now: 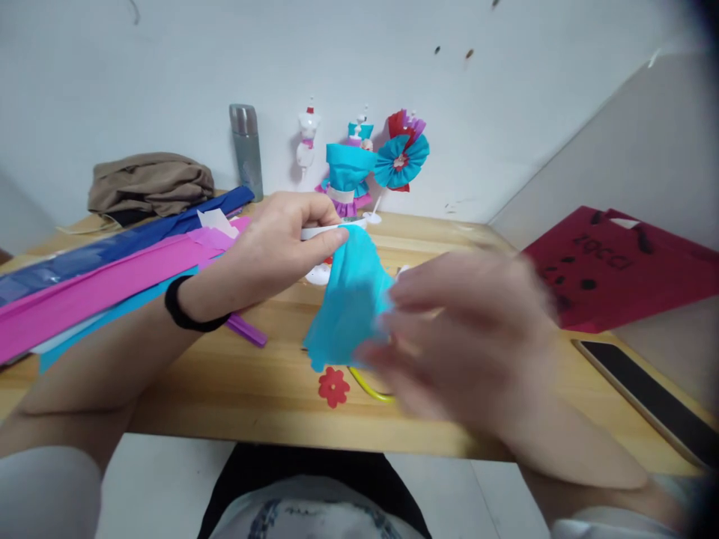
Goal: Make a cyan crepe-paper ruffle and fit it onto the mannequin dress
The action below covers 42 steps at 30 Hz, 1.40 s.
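A turquoise piece of crepe paper (351, 299) hangs in gathered folds above the table, wide at the bottom. My left hand (292, 239), a black band on its wrist, pinches its narrow top together with a thin white strip (323, 232). At the paper's right edge is my right hand (466, 337), smeared by motion; its fingertips overlap the paper, and whether they grip it is unclear. Below the paper lie a red paper flower (333, 387) and a yellow curved handle (371, 385), partly hidden.
Small mannequins with paper dresses (348, 168) stand by the wall, near a grey flask (246, 150). Pink paper sheets (112, 288) and a brown cloth (149, 183) lie left. At right are a red bag (623, 269) and a phone (645, 397).
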Available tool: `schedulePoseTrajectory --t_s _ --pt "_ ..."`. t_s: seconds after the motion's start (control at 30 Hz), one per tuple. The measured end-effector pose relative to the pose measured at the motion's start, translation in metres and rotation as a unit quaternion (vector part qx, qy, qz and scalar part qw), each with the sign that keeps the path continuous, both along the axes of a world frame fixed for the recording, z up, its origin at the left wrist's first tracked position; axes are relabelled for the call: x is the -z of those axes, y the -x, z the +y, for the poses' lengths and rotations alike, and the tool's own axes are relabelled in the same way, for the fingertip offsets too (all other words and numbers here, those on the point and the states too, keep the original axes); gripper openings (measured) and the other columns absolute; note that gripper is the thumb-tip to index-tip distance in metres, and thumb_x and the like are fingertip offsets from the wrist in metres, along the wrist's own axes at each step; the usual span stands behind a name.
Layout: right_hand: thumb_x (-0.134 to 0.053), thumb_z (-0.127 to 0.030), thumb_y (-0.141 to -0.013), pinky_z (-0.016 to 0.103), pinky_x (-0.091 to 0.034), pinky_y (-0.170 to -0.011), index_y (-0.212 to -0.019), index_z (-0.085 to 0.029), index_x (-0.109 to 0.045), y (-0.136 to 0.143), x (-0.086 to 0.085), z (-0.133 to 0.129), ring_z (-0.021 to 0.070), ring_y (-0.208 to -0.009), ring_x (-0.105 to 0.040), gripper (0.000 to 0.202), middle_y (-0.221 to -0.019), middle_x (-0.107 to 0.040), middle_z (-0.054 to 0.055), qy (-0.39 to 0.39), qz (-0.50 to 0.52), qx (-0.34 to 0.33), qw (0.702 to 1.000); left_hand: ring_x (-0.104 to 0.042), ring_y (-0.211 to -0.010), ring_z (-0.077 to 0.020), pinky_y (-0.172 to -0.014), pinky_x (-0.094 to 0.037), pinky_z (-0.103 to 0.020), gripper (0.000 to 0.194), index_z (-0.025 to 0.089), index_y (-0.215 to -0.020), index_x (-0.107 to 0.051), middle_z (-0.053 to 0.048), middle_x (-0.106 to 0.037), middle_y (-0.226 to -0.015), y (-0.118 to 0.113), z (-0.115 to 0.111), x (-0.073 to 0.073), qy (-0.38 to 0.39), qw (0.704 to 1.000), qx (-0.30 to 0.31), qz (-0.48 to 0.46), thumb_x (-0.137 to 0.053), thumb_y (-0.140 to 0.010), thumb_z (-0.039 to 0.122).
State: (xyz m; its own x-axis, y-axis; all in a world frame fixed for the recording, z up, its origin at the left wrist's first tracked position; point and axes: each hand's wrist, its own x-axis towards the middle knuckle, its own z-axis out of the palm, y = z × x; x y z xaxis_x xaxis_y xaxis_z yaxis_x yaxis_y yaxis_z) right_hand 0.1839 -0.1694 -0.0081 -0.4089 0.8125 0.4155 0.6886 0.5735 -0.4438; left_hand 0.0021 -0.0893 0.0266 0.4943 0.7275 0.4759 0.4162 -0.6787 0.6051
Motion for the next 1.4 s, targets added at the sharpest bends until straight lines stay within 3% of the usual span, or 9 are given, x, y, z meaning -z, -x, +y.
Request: schedulePoseTrajectory --t_s 0.1,0.17,0.27,0.37,0.47,0.57,1.07,1.23,1.4 --pt "-0.075 -0.039 -0.077 0.048 -0.057 -0.089 -0.09 -0.052 -0.07 0.037 0.033 -0.004 0.0284 -0.108 -0.067 0.019 -0.093 -0.076 -0.003 0.016 -0.028 -0.162 0.986 -0.039 -0.055 -0.0096 -0.053 -0.03 -0.026 0.029 0.018 -0.057 -0.047 0.005 -0.044 -0.054 -0.002 0.001 0.001 0.015 1.0 -0.003 -0.013 -0.058 -0.083 0.018" --pt "-0.071 -0.035 -0.083 0.048 -0.056 -0.096 -0.1 -0.058 -0.067 0.055 0.05 -0.002 0.0248 -0.11 -0.069 0.029 -0.108 -0.076 -0.01 -0.017 -0.023 -0.238 0.971 -0.04 -0.054 -0.0097 -0.053 -0.029 -0.026 0.029 0.018 -0.056 -0.046 0.005 -0.043 -0.053 -0.003 0.003 0.002 0.018 1.0 -0.014 -0.008 -0.059 -0.082 0.016" --pt "-0.06 -0.024 -0.092 0.057 -0.045 -0.111 -0.11 -0.049 -0.067 0.061 0.059 0.0 0.0256 -0.118 -0.066 0.032 -0.126 -0.072 -0.007 -0.111 -0.081 -0.161 0.977 -0.042 -0.055 -0.0099 -0.054 -0.029 -0.026 0.029 0.017 -0.054 -0.046 0.005 -0.042 -0.053 -0.003 0.007 0.002 0.011 0.999 -0.03 0.016 -0.058 -0.08 0.014" --pt "-0.051 -0.01 -0.096 0.064 -0.034 -0.116 -0.116 -0.027 -0.068 0.048 0.059 0.007 0.0285 -0.135 -0.053 0.032 -0.138 -0.065 0.008 -0.25 -0.189 -0.053 0.948 -0.045 -0.057 -0.0102 -0.054 -0.031 -0.025 0.027 0.017 -0.054 -0.047 0.004 -0.043 -0.052 0.0 0.011 0.001 0.009 0.999 -0.031 0.035 -0.055 -0.08 0.014" --pt "-0.05 -0.008 -0.096 0.064 -0.025 -0.12 -0.096 -0.019 -0.07 0.035 0.058 0.018 0.0265 -0.132 -0.055 0.024 -0.128 -0.07 0.01 -0.392 -0.179 -0.02 0.902 -0.046 -0.06 -0.0113 -0.053 -0.032 -0.025 0.025 0.018 -0.055 -0.048 0.004 -0.046 -0.053 0.004 0.012 -0.002 0.012 0.999 -0.034 0.039 -0.054 -0.079 0.016" --pt "-0.051 -0.01 -0.097 0.058 -0.026 -0.122 -0.084 -0.022 -0.069 0.028 0.057 0.026 0.0209 -0.118 -0.064 0.025 -0.108 -0.077 0.003 -0.441 -0.114 -0.041 0.889 -0.047 -0.062 -0.0119 -0.056 -0.035 -0.026 0.023 0.018 -0.058 -0.051 0.003 -0.054 -0.056 0.008 0.01 -0.007 0.029 0.998 -0.037 0.042 -0.054 -0.08 0.019" --pt "-0.052 -0.009 -0.094 0.045 -0.049 -0.101 -0.08 -0.019 -0.068 0.03 0.058 0.024 0.0163 -0.095 -0.07 0.023 -0.091 -0.078 0.002 -0.447 -0.017 -0.143 0.883 -0.052 -0.06 -0.0105 -0.057 -0.038 -0.023 0.015 0.015 -0.062 -0.056 0.003 -0.055 -0.058 0.009 0.009 -0.008 0.072 0.997 -0.022 0.011 -0.056 -0.077 0.014" --pt "-0.057 -0.02 -0.092 0.044 -0.054 -0.097 -0.088 -0.022 -0.065 0.021 0.042 0.029 0.0195 -0.095 -0.069 0.009 -0.089 -0.075 0.002 -0.424 0.003 -0.146 0.894 -0.048 -0.057 -0.0094 -0.054 -0.034 -0.023 0.02 0.017 -0.059 -0.053 0.004 -0.049 -0.056 0.01 0.01 -0.009 0.066 0.998 0.005 0.018 -0.057 -0.077 0.021" --pt "-0.051 -0.036 -0.095 0.043 -0.056 -0.077 -0.083 -0.025 -0.063 -0.002 0.02 0.047 0.023 -0.081 -0.065 0.021 -0.076 -0.061 0.004 -0.355 0.275 -0.094 0.889 -0.048 -0.06 -0.0102 -0.057 -0.035 -0.024 0.021 0.017 -0.06 -0.053 0.004 -0.051 -0.058 0.012 0.01 -0.009 0.058 0.997 0.038 0.019 -0.058 -0.078 0.026"
